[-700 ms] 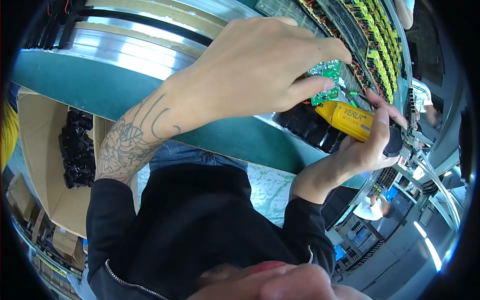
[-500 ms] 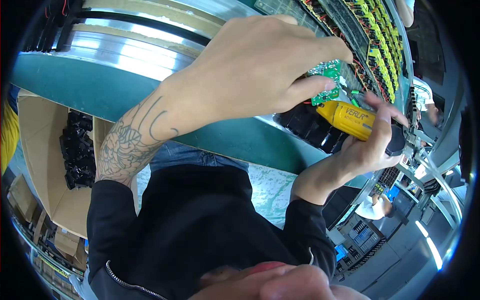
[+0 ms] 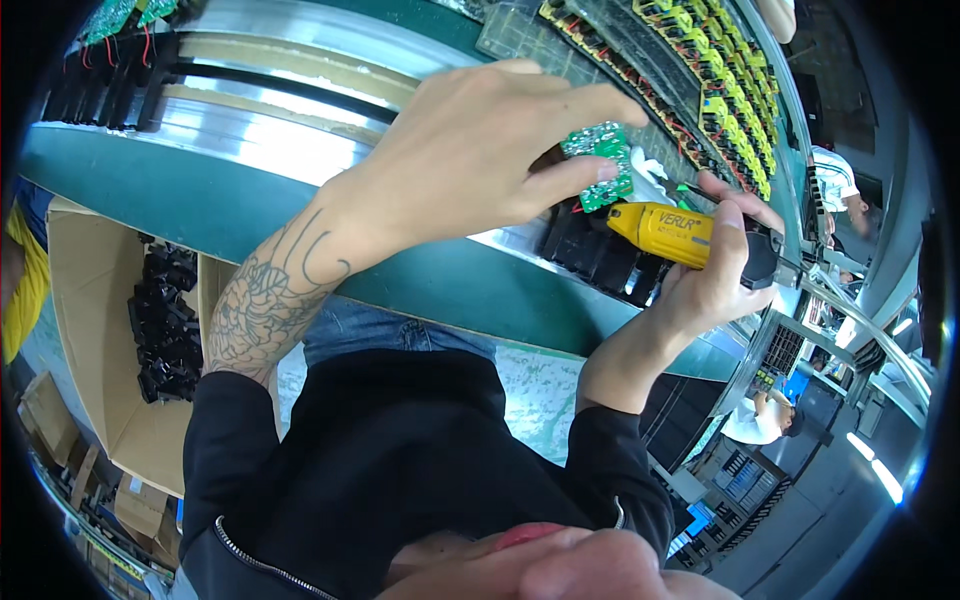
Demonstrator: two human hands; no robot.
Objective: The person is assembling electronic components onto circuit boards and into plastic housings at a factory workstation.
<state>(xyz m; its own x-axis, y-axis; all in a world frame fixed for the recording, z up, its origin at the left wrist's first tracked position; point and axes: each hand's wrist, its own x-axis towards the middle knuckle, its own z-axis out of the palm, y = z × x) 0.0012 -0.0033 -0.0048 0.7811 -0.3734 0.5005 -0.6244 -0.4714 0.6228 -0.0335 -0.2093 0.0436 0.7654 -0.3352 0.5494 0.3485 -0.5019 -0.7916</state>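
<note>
My left hand reaches over the bench and pinches a green circuit board between thumb and fingers. Solder points show on the board's face. Closed around a yellow and black electric screwdriver, my right hand is just right of the board. The tool's narrow yellow end points left, close under the board's lower edge; whether they touch I cannot tell. A small white and green piece shows between the board and my right fingertips. Below the tool, black housings stand in a row, partly hidden by my hands.
Metal rails run along the green bench edge. More black housings with green boards stand far left. Rows of yellow-wrapped components lie at upper right. A carton at left holds black parts. Other people work at right.
Both hands, the board and the screwdriver appear further left in the picture, as does the bench's right side. Green boards have come into view at the upper left. Both grips stay the same.
</note>
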